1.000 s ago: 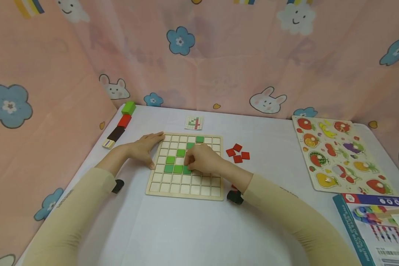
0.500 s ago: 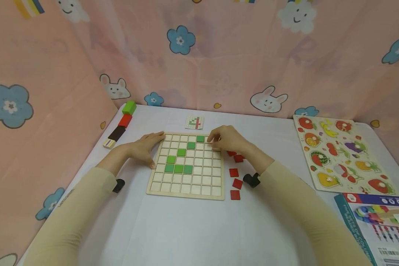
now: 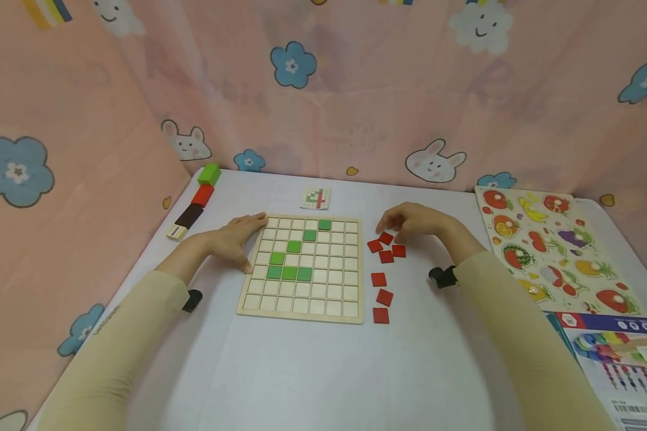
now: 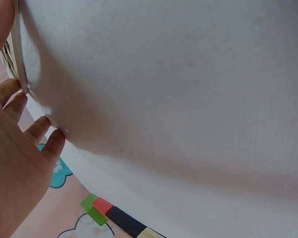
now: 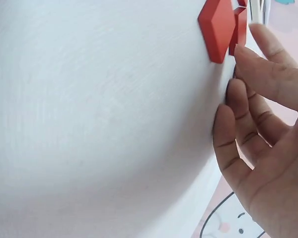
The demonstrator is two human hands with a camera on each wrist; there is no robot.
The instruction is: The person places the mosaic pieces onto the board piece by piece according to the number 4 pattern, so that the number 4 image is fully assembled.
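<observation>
The right hand [image 3: 417, 220] has moved off the board [image 3: 319, 291] to red tiles [image 3: 386, 257] beside its parted fingers; the left hand [image 3: 230, 239] stays spread.

A children's play corner is showing here, the views leaving unclear whether it is sitting in a home or a classroom. Pink cloth [image 3: 356, 108] is hanging behind and beside a white-covered table [image 3: 302, 371], with smiling clouds [image 3: 481, 29], rabbits [image 3: 435, 161] and blue flowers [image 3: 293, 64] decorating it. A gridded board [image 3: 321, 277] is lying near the middle, a fruit-picture board [image 3: 561, 254] is resting to the right with a colourfully printed box [image 3: 611, 365] lying just nearer, and coloured blocks [image 3: 190, 215] are forming a row along the left edge.
</observation>
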